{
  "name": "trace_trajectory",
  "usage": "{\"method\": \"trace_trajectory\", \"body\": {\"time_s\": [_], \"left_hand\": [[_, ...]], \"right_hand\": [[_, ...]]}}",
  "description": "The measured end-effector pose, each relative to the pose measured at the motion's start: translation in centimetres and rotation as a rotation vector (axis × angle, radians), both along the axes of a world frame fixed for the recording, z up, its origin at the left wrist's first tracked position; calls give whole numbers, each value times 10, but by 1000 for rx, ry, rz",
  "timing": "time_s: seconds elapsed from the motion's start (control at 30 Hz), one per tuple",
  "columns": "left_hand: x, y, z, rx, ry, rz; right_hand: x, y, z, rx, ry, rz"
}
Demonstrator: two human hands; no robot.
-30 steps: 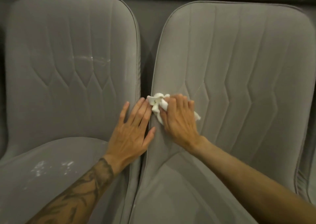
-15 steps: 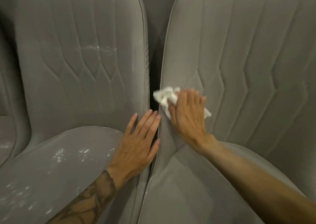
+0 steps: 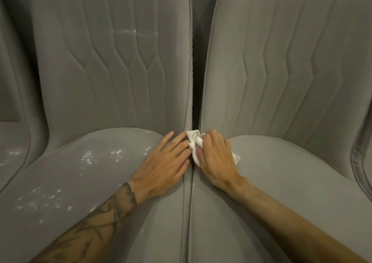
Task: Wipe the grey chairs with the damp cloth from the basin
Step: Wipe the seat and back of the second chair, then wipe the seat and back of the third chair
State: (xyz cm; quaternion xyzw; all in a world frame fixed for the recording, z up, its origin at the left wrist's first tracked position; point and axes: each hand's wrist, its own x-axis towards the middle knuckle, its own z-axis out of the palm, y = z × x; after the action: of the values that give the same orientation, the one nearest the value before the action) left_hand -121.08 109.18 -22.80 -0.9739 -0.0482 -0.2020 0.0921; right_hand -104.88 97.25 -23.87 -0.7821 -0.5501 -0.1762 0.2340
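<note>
Cloth [image 3: 194,142], white and bunched, sits at the centre of the frame, where the backrest meets the seat on the inner edge of the right chair [image 3: 291,81]. The right hand [image 3: 218,160] covers most of it, with fingers curled over the wad and pressing it into the upholstery beside the dark gap [image 3: 195,93] between the two chairs. A second ago the same cloth was higher up that backrest edge. It has since travelled down the piping to its base, and the view has dropped closer with it.

The left hand [image 3: 166,163] has come down alongside. It lies flat on the inner edge of the left chair [image 3: 100,71], fingers straight and slightly spread, holding nothing, their tips just beside the cloth. It appears to be steadying or parting the neighbouring seat so the cloth can reach the narrow strip.

The downward pass along the right chair's inner edge looks finished, and that chair's seat, at lower right, is the likely next surface.

Much of the job seems to remain. White specks [image 3: 88,157] are scattered across the left chair's seat at lower left, and a pale streak [image 3: 134,34] crosses its backrest in the upper middle of the frame. A third chair [image 3: 12,148], cut off at the far left edge, shows faint pale marks too.
</note>
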Motion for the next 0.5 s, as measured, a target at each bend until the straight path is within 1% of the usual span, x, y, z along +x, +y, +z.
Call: {"method": "trace_trajectory", "body": {"time_s": [0.1,0.23,0.3,0.43,0.5], "left_hand": [[-33,-2,2,-131,2,-25],[-91,7,12,-334,-65,143],[-126,17,16,-422,-63,201],[-195,43,20,-453,-44,255],[-222,54,24,-466,-44,302]], "right_hand": [[-34,-14,-8,-134,65,-68],[-76,-15,-4,-311,107,-268],[-94,-22,-4,-377,93,-331],[-125,-50,-1,-425,65,-312],[-123,-42,3,-449,151,-392]]}}
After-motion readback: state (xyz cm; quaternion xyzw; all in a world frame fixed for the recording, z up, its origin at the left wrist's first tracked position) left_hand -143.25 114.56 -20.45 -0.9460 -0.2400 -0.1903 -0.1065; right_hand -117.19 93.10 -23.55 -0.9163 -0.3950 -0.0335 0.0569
